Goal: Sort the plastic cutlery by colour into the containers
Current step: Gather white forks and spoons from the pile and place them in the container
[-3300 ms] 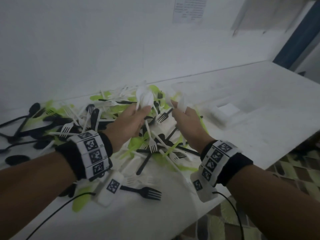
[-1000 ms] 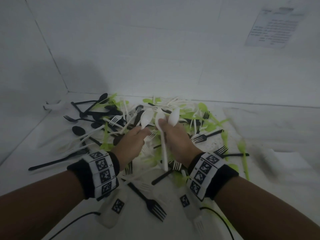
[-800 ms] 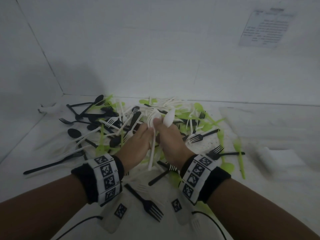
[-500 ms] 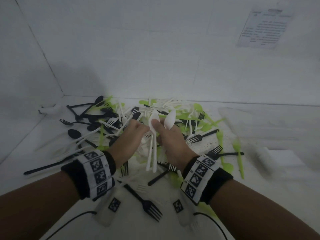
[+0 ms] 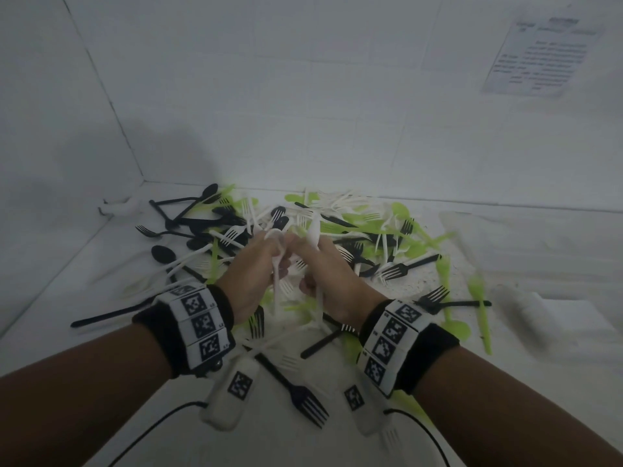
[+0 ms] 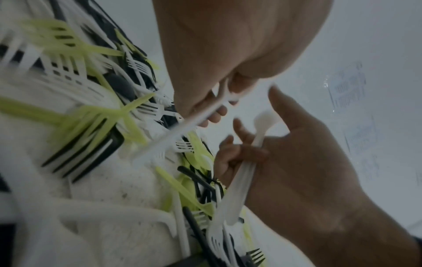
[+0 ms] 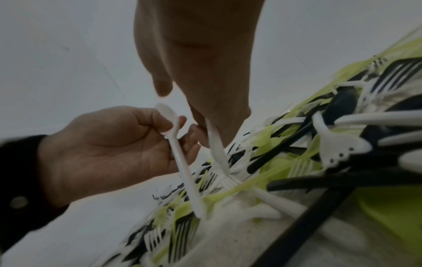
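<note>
A mixed pile of black, green and white plastic cutlery [image 5: 340,241] lies on the white table. Above its middle, my left hand [image 5: 279,251] pinches a white spoon [image 5: 274,264] near the bowl, handle hanging down. The same spoon [image 7: 175,144] shows in the right wrist view. My right hand [image 5: 305,251] is right beside it and grips another white spoon [image 5: 314,230], bowl up. In the left wrist view that spoon [image 6: 260,126] runs through the curled fingers [image 6: 242,155]. The fingertips of both hands nearly touch.
A black fork [image 5: 296,392] lies near the table's front, between my wrists. White walls meet in a corner at the back left, where a small white object [image 5: 118,207] sits. A pale blurred item [image 5: 522,308] lies at the right. A paper notice [image 5: 539,55] hangs on the wall.
Over the last second both hands stayed above the pile holding white spoons and drew closer together. Before that, the view swung left, away from the table's right end.
</note>
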`<state>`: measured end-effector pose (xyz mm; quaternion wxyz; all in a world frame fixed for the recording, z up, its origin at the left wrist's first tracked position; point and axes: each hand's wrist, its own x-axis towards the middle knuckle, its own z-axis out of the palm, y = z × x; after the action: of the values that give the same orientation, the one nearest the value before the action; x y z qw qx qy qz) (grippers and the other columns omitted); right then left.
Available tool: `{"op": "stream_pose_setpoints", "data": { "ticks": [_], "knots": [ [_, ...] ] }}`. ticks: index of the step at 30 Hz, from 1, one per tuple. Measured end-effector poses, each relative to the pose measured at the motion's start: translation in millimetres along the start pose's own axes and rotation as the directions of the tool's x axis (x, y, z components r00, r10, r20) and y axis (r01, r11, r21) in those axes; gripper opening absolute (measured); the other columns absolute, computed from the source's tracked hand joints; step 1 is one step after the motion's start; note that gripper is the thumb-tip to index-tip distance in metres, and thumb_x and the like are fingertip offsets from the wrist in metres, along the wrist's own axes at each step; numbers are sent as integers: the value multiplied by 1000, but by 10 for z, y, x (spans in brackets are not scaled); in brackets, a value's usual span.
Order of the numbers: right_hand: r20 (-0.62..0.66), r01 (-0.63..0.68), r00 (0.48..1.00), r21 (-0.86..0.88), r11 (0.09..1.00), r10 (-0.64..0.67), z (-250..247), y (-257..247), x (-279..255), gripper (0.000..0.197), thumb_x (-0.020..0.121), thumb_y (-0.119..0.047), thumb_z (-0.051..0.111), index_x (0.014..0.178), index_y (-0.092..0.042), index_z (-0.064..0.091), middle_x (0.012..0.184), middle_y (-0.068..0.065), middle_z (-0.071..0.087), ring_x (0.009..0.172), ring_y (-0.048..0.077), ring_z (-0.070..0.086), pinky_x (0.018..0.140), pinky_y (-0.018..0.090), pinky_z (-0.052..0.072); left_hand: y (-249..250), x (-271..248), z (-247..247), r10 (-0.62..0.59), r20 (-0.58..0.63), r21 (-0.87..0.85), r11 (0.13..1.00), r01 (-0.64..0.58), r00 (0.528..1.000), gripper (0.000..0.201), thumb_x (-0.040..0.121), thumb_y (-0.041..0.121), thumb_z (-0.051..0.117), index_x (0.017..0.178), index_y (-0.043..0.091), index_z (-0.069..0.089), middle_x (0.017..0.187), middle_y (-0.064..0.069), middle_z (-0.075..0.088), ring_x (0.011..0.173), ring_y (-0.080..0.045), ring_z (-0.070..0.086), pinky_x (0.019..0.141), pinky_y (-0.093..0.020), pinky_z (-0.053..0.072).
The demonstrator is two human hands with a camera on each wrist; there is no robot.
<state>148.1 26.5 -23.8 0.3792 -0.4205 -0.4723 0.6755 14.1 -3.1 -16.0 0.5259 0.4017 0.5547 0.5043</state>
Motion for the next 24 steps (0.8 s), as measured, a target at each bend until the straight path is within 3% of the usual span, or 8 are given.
{"op": "stream_pose_setpoints", "data": {
  "ticks": [4,7,10,13,16,19,22,24],
  "knots": [
    [-99,-103,989,94,990,112,-84,24,7,28,101,-41,45,114,-17,41,91,2,36,60,10,35,51,24,29,42,68,-86,-3,-175,-117,993,-17,984,22,96,5,32,111,9,49,80,-9,55,61,-17,50,65,-34,47],
    [-22,11,1000,-66,998,-13,-70,55,-3,20,102,-27,39,106,-12,51,85,1,39,58,9,34,50,24,29,47,85,-120,-19,-91,-200,980,0,996,13,97,17,44,109,12,46,74,0,45,57,-11,38,61,-29,35],
    [95,141,987,-168,976,-126,67,51,-40,30,110,-22,39,96,-14,65,78,0,51,57,9,39,53,24,33,74,25,-22,-47,49,-141,989,54,998,48,93,48,64,118,14,43,89,0,58,73,-13,57,64,-31,47],
    [83,234,972,-225,946,-221,199,89,-48,35,110,-22,40,88,-8,62,70,1,54,60,15,45,58,31,38,41,27,61,-29,-51,-53,998,26,998,47,102,37,57,138,18,34,122,-14,61,108,-27,66,68,-37,56],
    [110,371,927,-417,829,-359,213,178,14,30,108,-32,45,105,-19,72,77,19,64,65,37,52,61,38,40,37,60,11,-19,-124,-109,994,5,992,37,106,29,48,140,16,41,134,-10,59,122,-21,61,102,-44,52],
    [104,458,874,-507,730,-475,204,198,52,24,104,-37,56,119,-26,72,72,14,63,60,19,52,58,32,40,30,59,-36,10,-153,-117,993,-28,988,25,107,26,45,130,18,51,124,-9,65,117,-26,65,103,-48,52],
    [-73,322,921,-408,855,-382,234,232,45,38,98,-46,65,126,-25,49,103,12,64,78,12,60,67,27,51,67,77,-62,76,-250,-102,989,-104,965,17,106,25,46,118,15,52,101,-11,63,99,-34,70,88,-48,59],
    [-4,197,977,-348,917,-211,228,258,6,37,101,-51,57,119,-23,40,119,19,64,85,14,62,73,33,55,131,104,-95,102,-299,-135,980,-148,949,14,107,22,46,114,12,51,94,-12,60,86,-29,68,75,-42,59]
  ]
}}
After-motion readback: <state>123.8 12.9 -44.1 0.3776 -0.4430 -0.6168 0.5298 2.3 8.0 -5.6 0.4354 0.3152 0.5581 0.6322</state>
